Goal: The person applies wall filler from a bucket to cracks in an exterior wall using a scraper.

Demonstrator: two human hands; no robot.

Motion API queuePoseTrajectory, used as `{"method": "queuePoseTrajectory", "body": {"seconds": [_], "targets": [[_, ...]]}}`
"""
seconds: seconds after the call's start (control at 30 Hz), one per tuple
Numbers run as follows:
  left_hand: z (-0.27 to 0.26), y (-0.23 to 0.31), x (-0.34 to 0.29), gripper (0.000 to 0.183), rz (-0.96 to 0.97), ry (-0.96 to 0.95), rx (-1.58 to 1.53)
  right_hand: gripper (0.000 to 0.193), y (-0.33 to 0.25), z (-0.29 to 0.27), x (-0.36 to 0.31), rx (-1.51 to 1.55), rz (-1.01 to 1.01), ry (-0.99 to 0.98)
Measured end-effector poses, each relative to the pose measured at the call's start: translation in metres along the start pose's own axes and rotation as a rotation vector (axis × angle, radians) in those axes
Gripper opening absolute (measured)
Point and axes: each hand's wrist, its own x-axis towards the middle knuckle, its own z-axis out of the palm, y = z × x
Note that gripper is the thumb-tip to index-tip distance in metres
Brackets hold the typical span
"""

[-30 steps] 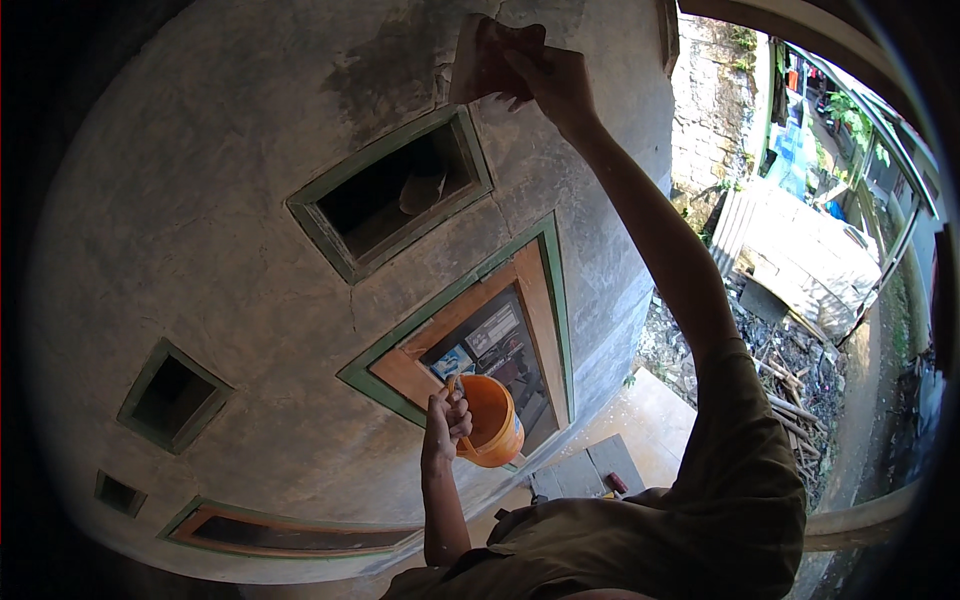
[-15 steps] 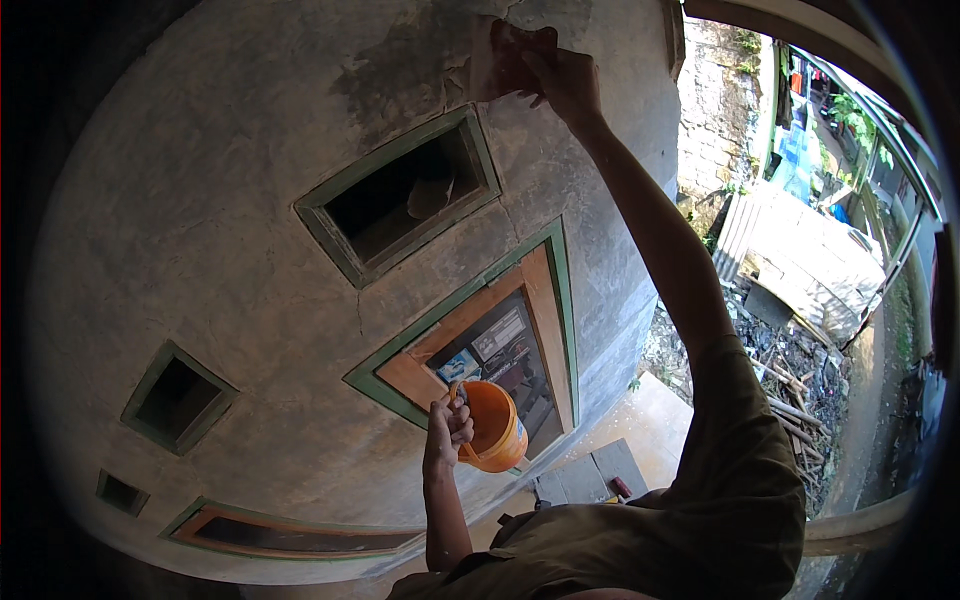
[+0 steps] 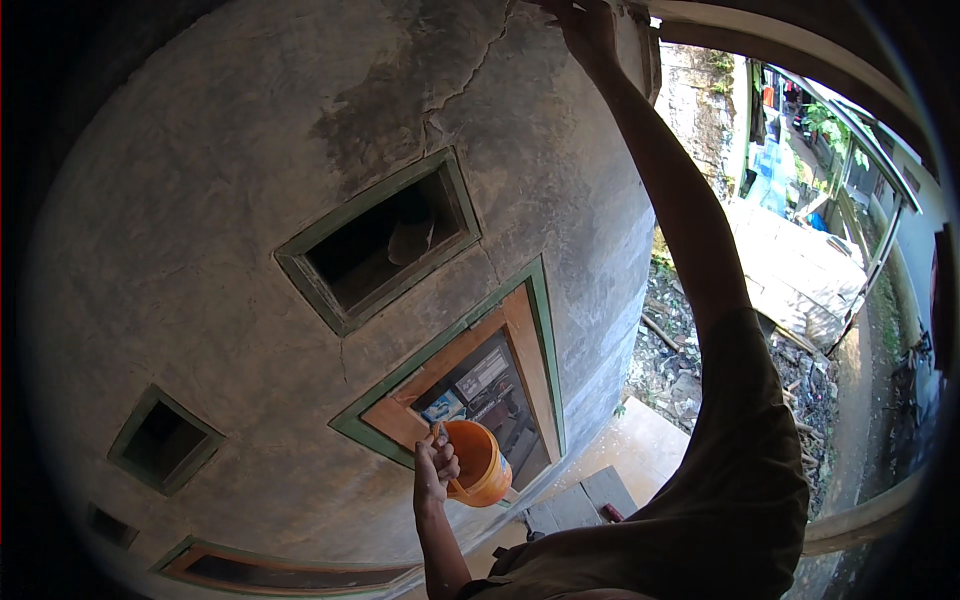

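My left hand is closed on the grip of a small orange bucket at its left side. The bucket hangs tilted in front of the lower window, its mouth facing up. Stretched up high, my right hand is at the top edge of the picture against the wall, its fingers bent. What it holds is cut off by that edge. A jagged crack runs down the grey plastered wall below this hand, with a darker patch beside it.
A green-framed vent opening is in the wall, with a smaller opening farther left. Below is a window with a green and wood frame. Grey boards lie under me near a pale ledge. Rubble and sticks are at the right.
My right hand has moved up the picture, and the flat dark red piece it held has left view. The crack is now uncovered. The bucket appears slightly lower and farther left.
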Motion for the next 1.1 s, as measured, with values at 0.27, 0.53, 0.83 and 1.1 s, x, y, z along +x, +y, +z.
{"method": "queuePoseTrajectory", "body": {"seconds": [0.27,0.53,0.83,1.1], "targets": [[-0.001,0.002,0.013,0.028,0.020,-0.025,0.002,0.028,0.020,-0.004,0.004,0.614,0.224,0.060],[0.001,0.003,0.020,0.028,0.008,0.002,0.031,0.023,0.010,0.000,0.004,0.303,0.230,0.132],[0.001,0.004,0.016,0.025,-0.012,0.024,0.003,0.024,-0.021,0.023,-0.027,-0.284,-0.411,-0.127],[-0.005,0.001,0.012,0.025,-0.009,0.015,-0.005,0.036,0.048,-0.019,-0.043,-0.359,-0.420,-0.301]]}}
